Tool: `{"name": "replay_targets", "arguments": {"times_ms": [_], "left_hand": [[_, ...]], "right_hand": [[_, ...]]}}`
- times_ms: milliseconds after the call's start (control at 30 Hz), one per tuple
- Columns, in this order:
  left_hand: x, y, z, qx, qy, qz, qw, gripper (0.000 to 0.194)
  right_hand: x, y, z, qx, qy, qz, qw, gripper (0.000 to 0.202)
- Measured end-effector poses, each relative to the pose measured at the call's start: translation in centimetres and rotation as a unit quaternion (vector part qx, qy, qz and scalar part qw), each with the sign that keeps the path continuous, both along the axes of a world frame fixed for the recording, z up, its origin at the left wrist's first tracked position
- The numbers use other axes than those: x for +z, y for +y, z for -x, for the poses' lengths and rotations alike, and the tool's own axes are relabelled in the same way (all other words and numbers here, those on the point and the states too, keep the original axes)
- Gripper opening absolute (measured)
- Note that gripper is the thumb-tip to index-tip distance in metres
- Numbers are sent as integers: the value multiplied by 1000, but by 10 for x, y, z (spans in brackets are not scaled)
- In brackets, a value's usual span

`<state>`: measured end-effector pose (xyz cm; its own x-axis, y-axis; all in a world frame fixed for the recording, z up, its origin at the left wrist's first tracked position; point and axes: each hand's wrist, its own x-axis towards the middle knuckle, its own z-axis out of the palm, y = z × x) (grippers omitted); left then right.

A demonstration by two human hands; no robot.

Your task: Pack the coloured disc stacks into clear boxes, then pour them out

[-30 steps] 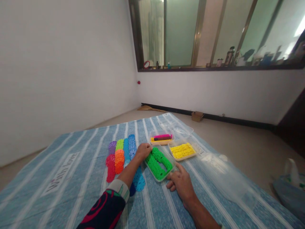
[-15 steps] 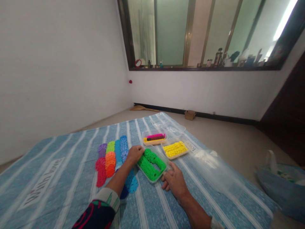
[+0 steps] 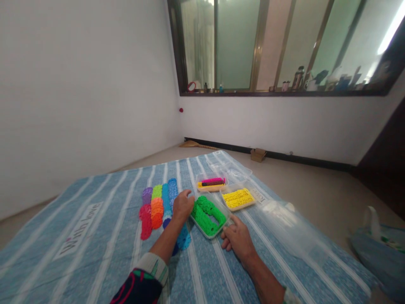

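A clear plastic box (image 3: 211, 237) holding green perforated pieces (image 3: 207, 214) lies tilted across the striped cloth in front of me. My right hand (image 3: 238, 240) grips its near right corner, thumb and index finger at the rim and the other fingers curled. At the box's left edge is my left hand (image 3: 183, 205), fingers bent and slightly apart, with nothing visible in them. Left of that hand lie rows of round, scalloped pieces: purple (image 3: 147, 195), lime (image 3: 157, 192), red (image 3: 146, 221), orange (image 3: 157, 213) and blue (image 3: 173, 192). My left forearm hides some blue ones.
Behind the green box stand a box of yellow pieces (image 3: 238, 198) and a box with pink, brown and yellow-orange pieces (image 3: 212, 183). Clear lids (image 3: 236, 171) lie beyond. A clear plastic bag (image 3: 291, 228) spreads to the right, and a blue bag (image 3: 379, 253) sits past the cloth's edge.
The view has turned slightly left, so everything sits further right. My left fingers have loosened and drawn back slightly from the box's rim. My right hand keeps its hold on the box.
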<state>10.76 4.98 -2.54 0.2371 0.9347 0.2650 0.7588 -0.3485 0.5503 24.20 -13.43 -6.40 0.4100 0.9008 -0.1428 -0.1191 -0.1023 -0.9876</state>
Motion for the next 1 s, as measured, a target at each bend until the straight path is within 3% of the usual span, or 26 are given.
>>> {"name": "replay_targets", "arguments": {"times_ms": [333, 433, 600, 700, 800, 900, 1000], "left_hand": [[-4, -49, 12, 9, -57, -88, 994, 36], [-7, -56, 13, 19, -66, -92, 993, 36], [0, -48, 9, 13, -44, -83, 995, 35], [3, -42, 9, 12, -43, -92, 995, 36], [2, -43, 10, 11, -49, -102, 994, 35], [-2, -48, 11, 4, -57, -113, 992, 32], [-3, -52, 10, 0, -71, -128, 989, 31]], "right_hand": [[3, -5, -2, 19, -40, 23, 999, 57], [8, -19, -13, 4, -132, 29, 991, 47], [20, -63, -44, -55, -316, 48, 946, 29], [27, -90, -66, -84, -415, 102, 900, 31], [33, -113, -93, -152, -527, 217, 807, 34], [38, -129, -122, -212, -576, 320, 721, 37], [41, -132, -147, -221, -583, 369, 689, 42]]}}
